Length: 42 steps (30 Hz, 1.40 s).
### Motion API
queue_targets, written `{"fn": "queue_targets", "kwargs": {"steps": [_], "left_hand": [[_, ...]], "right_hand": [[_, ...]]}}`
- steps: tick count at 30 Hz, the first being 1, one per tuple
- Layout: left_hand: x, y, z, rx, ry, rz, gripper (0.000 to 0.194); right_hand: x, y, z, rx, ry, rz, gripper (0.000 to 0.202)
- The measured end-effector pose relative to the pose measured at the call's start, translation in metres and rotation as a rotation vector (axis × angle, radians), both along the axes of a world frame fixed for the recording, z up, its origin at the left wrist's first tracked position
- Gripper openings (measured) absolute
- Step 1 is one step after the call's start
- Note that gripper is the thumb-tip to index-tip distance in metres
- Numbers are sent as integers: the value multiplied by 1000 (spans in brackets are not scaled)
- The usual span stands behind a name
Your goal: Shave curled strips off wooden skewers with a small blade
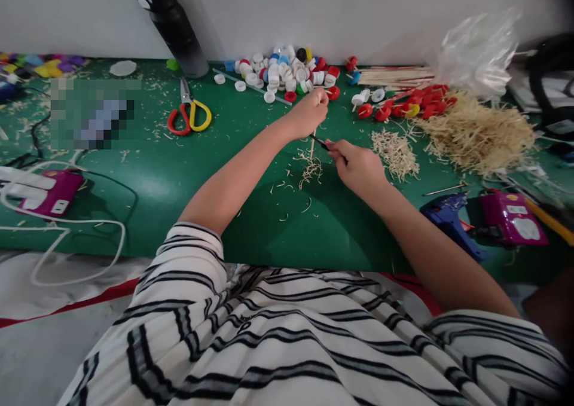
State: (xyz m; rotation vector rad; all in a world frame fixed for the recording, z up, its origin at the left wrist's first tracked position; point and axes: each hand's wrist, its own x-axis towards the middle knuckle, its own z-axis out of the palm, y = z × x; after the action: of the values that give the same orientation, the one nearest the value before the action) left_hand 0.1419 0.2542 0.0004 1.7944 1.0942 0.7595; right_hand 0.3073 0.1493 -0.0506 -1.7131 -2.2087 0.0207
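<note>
"Where's the thin wooden stick (313, 147)?"

"Under the left hand (308, 115), over the green table (251, 226). Its lower part points down toward some loose curled shavings (311, 175)."

"And that hand's fingers?"

"Curled in and pressed together, pinching the stick. A red cap (333, 93) is just beside the fingertips; I can't tell whether it's joined to the stick."

"The right hand (359, 165)?"

"Its fingers are folded round a slim dark tool (320, 143), the far end right by the stick. Whether they touch, I can't tell."

"What's near them?"

"A pile of mostly white caps (273, 78) behind the left hand, then a cluster of mostly red caps (433, 102) to the right, in front of a bundle of sticks (394, 76). A small heap of shavings (394, 155) is near the right hand, with a bigger heap (484, 134) beyond."

"And farther out?"

"Scissors (185, 94) and a dark bottle (177, 29) on the left; a blue glue gun (449, 214) beside a purple box (513, 219) on the right."
</note>
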Motion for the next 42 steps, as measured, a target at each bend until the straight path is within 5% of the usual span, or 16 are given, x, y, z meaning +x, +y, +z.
{"fn": "queue_targets", "kwargs": {"steps": [11,20,42], "left_hand": [[-4,-2,3,-19,34,2,23],[-8,6,-3,151,95,-167,30],[-11,-1,-2,125,100,-59,31]], "right_hand": [[-1,-9,-6,-87,-110,48,34],[-2,-5,4,41,19,33,40],[1,-13,-2,-75,-104,60,40]]}}
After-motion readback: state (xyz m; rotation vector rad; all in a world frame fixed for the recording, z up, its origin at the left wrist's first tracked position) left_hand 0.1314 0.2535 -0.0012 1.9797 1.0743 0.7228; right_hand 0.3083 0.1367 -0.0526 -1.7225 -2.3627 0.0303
